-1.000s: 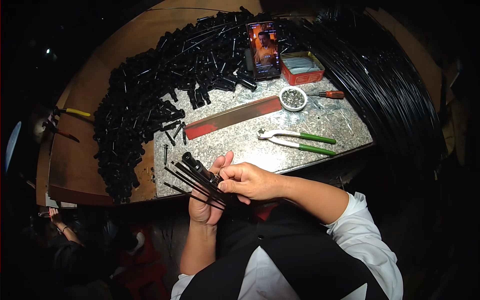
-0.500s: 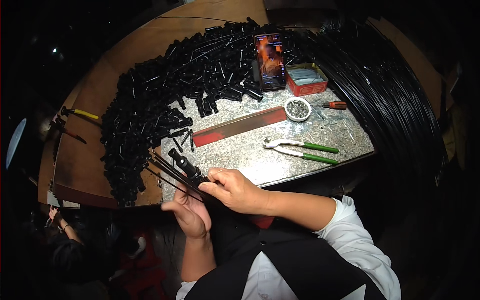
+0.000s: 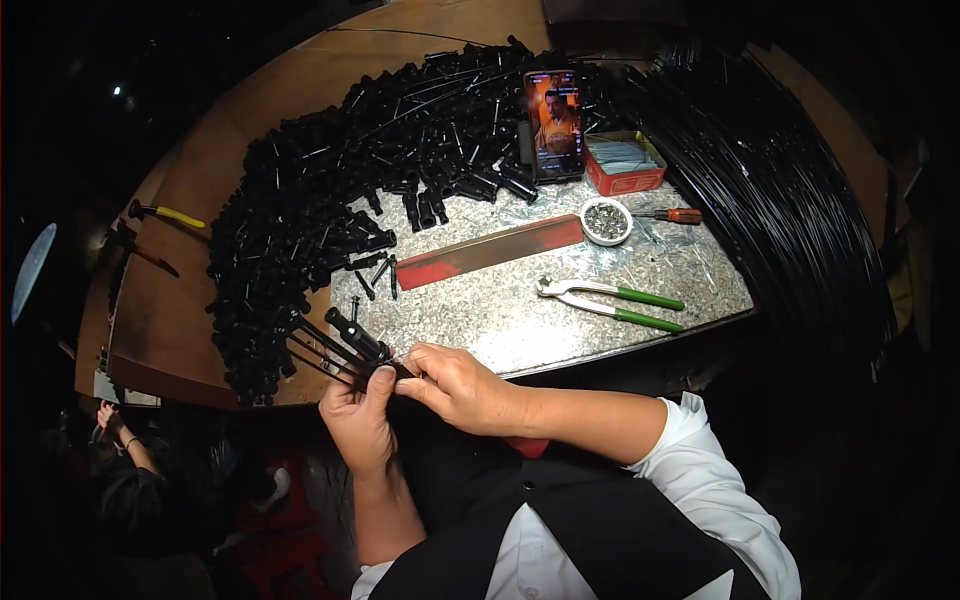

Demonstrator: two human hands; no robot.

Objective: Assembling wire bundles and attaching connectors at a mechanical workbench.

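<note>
Left hand (image 3: 360, 425) has curled around a stepped black cylinder (image 3: 358, 338) with slim rods (image 3: 331, 346), right hand (image 3: 463, 392) pinching its base.

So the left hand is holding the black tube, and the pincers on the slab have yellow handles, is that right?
Not quite: the pincers on the slab have green handles, not yellow, as the head view shows. The left hand does hold the black tube.
</note>
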